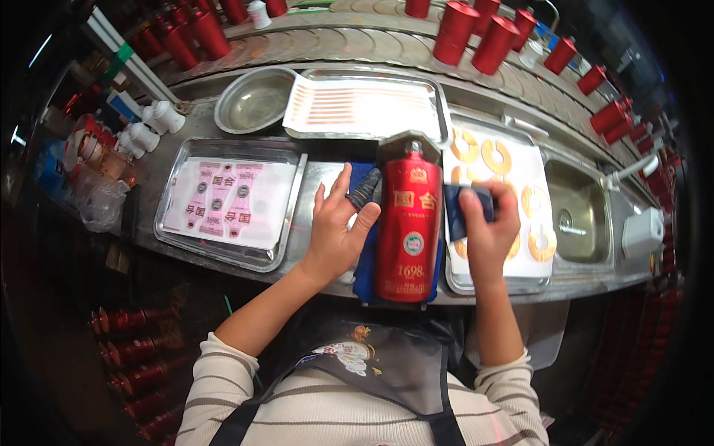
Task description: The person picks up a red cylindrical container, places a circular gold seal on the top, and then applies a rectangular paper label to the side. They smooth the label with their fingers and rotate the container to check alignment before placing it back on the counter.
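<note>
A glossy red bottle [407,230] with gold lettering and a small round green emblem lies before me, its neck pointing away. Under it is a blue cloth [364,279]. To its left, my left hand [333,234] is open with fingers spread, close to the bottle's side; a dark ribbed finger cover [364,189] is on one finger. On the right side, my right hand [492,230] pinches a flat dark blue pad [455,214] between thumb and fingers, beside the bottle and above the decal sheet. Whether the pad touches the bottle I cannot tell.
A left tray [287,223] holds pink-printed decal sheets. Behind stand a metal bowl [249,104] and a tray of striped sheets [364,104]. Ring-shaped gold decals [497,156] lie at right, beside a sink [580,215]. Red bottles [455,33] stand on the conveyor [335,44].
</note>
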`<state>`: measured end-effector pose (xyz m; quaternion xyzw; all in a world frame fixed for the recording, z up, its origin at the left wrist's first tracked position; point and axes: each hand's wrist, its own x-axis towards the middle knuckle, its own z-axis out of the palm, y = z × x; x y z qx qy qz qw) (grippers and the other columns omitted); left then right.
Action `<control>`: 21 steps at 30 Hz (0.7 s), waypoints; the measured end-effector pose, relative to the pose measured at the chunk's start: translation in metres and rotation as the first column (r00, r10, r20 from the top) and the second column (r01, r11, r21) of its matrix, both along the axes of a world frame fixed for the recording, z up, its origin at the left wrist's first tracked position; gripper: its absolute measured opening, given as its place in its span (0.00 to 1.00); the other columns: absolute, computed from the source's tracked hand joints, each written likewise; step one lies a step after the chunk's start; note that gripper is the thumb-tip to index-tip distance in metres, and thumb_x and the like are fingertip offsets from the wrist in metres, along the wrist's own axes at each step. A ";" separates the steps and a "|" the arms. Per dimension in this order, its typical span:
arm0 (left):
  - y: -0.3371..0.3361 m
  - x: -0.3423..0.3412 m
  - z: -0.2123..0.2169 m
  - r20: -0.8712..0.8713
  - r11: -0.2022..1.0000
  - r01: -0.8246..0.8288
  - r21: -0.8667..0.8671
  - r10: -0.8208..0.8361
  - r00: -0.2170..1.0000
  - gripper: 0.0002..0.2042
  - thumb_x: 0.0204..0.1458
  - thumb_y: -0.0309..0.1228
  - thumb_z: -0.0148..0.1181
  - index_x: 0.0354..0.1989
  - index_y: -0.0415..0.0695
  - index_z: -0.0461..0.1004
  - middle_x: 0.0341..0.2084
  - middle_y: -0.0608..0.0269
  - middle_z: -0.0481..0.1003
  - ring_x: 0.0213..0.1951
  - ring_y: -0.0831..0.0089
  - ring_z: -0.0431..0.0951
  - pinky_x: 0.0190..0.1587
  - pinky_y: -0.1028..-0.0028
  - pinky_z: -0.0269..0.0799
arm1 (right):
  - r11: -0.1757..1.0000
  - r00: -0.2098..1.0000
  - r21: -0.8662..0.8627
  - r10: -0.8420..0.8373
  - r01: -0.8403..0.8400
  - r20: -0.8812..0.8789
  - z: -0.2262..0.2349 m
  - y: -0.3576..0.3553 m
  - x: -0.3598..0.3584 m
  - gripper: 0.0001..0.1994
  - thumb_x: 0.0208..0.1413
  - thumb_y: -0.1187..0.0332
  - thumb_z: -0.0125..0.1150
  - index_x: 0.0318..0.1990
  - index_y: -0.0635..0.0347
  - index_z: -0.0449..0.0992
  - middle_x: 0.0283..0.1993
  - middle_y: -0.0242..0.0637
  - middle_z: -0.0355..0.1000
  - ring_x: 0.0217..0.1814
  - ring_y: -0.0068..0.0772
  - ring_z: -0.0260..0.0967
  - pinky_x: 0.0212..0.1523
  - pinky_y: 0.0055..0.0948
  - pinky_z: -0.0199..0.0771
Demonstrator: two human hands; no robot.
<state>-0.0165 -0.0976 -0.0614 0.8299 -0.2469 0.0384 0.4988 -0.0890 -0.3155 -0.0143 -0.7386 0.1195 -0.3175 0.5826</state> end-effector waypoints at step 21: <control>0.052 0.317 -0.011 -0.040 0.753 -0.420 0.507 0.507 0.861 0.29 0.33 0.36 0.76 0.46 0.35 0.77 0.44 0.46 0.82 0.48 0.54 0.82 0.51 0.62 0.76 | 0.963 0.976 0.268 0.076 -0.019 -0.204 -0.022 -0.051 -0.033 0.12 0.62 0.75 0.62 0.52 0.65 0.72 0.46 0.32 0.72 0.47 0.19 0.69 0.50 0.19 0.70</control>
